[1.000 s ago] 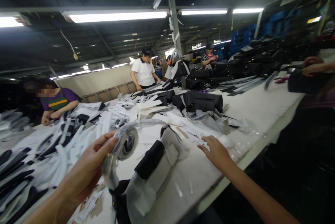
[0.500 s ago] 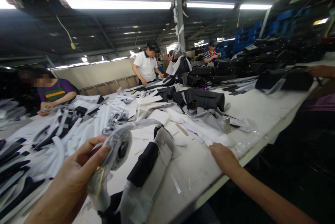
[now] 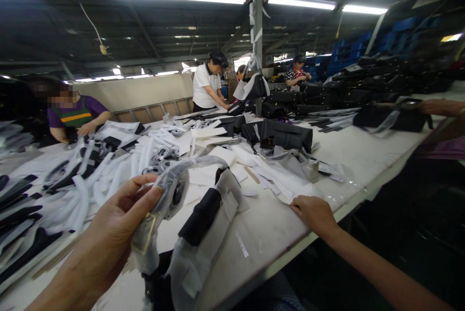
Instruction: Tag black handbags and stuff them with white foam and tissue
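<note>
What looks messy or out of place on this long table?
Nothing looks damaged or spilled, but the table is cluttered: white strips and black pieces lie in a loose heap on the left, not stacked. The left hand holds a plastic-wrapped strap; the right hand rests flat near scattered white paper pieces.

White strips (image 3: 109, 175) piled left; black bags (image 3: 279, 134) mid-table; co-workers behind.

Plastic-wrapped coiled strap (image 3: 170, 194), held aloft
</note>
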A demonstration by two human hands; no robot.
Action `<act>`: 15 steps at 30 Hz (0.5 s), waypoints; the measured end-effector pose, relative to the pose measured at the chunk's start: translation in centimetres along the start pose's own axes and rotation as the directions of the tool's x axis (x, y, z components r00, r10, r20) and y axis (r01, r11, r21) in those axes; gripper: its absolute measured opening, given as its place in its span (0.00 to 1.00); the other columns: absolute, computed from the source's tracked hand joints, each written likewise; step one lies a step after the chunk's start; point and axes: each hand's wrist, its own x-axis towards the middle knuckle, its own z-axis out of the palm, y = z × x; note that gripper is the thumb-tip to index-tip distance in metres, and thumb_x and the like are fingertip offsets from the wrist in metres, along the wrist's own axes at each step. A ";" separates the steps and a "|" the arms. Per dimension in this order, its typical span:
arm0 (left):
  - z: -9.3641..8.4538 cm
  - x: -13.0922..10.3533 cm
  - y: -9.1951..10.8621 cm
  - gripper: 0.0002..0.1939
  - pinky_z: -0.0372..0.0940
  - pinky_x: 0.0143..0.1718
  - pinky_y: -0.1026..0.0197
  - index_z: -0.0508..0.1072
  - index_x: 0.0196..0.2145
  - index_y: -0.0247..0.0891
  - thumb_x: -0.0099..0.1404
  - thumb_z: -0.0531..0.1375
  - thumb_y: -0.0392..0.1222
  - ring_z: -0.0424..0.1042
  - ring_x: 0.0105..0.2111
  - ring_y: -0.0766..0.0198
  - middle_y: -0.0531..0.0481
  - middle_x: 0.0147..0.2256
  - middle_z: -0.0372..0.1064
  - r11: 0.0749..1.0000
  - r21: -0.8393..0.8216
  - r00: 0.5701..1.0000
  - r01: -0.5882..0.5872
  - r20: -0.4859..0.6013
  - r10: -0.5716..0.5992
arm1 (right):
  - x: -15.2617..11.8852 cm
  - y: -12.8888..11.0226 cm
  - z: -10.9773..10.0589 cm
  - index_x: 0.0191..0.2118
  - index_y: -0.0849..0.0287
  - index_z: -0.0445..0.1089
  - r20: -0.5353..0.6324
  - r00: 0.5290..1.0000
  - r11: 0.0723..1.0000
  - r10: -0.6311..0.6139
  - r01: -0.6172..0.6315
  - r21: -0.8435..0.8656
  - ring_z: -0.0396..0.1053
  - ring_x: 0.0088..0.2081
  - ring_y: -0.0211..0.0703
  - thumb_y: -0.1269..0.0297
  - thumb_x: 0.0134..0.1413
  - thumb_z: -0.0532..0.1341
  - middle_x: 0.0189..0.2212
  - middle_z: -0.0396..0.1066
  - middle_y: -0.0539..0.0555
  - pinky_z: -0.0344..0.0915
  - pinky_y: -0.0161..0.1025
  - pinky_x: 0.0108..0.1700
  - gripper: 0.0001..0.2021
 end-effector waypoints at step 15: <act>0.2 -0.2 0.2 0.35 0.70 0.28 0.68 0.72 0.48 0.46 0.43 0.75 0.57 0.76 0.31 0.63 0.52 0.36 0.78 1.000 0.017 0.999 -0.019 -0.030 0.019 | 1.7 -1.7 -1.8 0.32 0.59 0.79 0.178 0.978 0.620 0.107 -0.206 0.757 0.75 0.31 0.46 0.42 0.54 0.60 0.28 0.79 0.55 0.64 0.37 0.30 0.23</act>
